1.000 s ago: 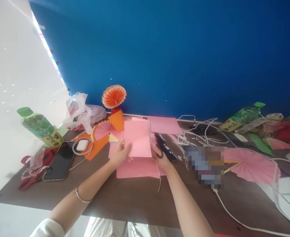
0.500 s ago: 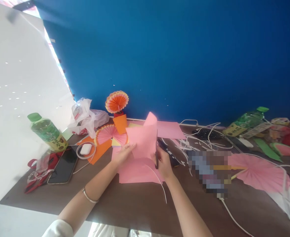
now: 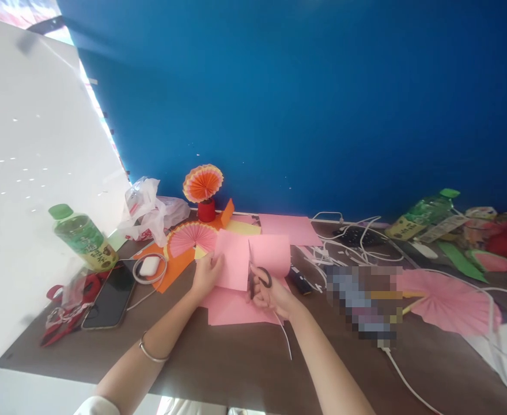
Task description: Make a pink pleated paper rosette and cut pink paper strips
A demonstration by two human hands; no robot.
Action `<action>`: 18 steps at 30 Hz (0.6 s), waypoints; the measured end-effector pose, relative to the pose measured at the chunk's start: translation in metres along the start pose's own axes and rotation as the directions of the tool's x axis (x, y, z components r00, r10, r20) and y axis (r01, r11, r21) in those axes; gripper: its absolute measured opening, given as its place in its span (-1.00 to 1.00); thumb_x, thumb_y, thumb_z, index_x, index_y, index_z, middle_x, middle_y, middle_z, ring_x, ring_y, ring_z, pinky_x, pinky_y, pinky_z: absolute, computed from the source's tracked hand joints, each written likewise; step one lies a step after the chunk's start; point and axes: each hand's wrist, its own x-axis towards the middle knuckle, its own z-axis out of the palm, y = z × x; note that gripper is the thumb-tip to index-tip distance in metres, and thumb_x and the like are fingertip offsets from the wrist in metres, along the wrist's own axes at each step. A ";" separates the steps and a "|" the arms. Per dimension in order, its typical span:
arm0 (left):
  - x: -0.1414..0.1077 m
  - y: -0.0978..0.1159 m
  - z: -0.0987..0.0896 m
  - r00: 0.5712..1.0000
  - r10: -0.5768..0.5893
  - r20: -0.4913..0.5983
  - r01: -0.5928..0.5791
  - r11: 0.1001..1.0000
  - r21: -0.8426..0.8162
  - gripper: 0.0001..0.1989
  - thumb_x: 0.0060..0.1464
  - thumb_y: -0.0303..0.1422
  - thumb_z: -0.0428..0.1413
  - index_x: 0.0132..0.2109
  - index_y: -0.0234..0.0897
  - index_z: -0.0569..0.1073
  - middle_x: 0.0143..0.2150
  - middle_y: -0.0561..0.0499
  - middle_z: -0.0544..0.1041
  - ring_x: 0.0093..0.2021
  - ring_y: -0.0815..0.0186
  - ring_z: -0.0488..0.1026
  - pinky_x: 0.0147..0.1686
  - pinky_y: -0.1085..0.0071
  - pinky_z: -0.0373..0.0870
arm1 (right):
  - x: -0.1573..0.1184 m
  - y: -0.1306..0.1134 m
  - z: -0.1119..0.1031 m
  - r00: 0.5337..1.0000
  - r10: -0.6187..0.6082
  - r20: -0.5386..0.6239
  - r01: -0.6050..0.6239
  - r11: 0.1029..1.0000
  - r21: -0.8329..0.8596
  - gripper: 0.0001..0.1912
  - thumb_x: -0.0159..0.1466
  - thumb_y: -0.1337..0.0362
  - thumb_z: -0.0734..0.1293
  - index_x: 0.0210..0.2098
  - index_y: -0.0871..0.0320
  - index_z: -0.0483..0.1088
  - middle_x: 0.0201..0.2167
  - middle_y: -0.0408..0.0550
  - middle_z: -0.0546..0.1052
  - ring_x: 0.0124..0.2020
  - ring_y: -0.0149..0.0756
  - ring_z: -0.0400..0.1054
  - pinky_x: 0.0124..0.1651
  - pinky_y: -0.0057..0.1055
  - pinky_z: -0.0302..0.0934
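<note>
My left hand point(image 3: 207, 274) pinches the left edge of a pink paper sheet point(image 3: 233, 260), held over the desk. In my right hand point(image 3: 268, 295) is a pair of dark-handled scissors point(image 3: 263, 278), my fingers around the handles. The blades point away from me and sit on the paper near its middle, with a cut line running between a flat left part and a curled right part. Under the held sheet lies more pink paper point(image 3: 236, 311) on the desk. A folded pink paper fan point(image 3: 192, 237) lies just beyond my left hand.
A green-capped bottle point(image 3: 83, 239), a phone point(image 3: 110, 297) and a white earphone case point(image 3: 148, 266) stand or lie at left. An orange paper flower point(image 3: 203, 184) rises at the back. White cables point(image 3: 366, 242), another bottle point(image 3: 426, 213) and a large pink fan point(image 3: 456, 302) occupy the right.
The pink sheet has come down flatter, and its right part now curls to the right. My right hand with the scissors has shifted left, to the sheet's middle.
</note>
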 end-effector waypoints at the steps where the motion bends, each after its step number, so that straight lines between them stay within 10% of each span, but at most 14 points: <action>1: -0.001 0.001 0.000 1.000 0.030 -0.004 -0.030 0.999 0.031 -0.70 0.04 -0.23 -0.03 -0.56 -0.28 0.15 -0.63 0.17 0.09 -0.58 0.46 0.07 -0.56 0.50 -0.02 | 0.000 -0.001 -0.001 1.000 0.008 0.022 -0.009 0.999 0.054 -0.56 0.11 -0.14 0.17 -0.52 0.13 0.13 -0.68 -0.17 0.32 -0.78 -0.57 -0.04 -0.72 -0.56 -0.31; 18: -0.017 0.028 -0.001 0.995 0.047 -0.085 -0.053 0.997 -0.061 -0.66 0.04 -0.22 -0.02 -0.57 -0.25 0.06 -0.62 0.17 0.01 -0.59 0.46 -0.01 -0.55 0.49 -0.06 | 0.010 0.014 0.004 0.883 -0.425 -0.201 0.388 0.900 -0.199 -0.56 0.13 -0.16 0.15 -0.44 0.11 0.25 -0.66 -0.22 0.15 -0.66 -0.47 -0.02 -0.68 -0.50 -0.09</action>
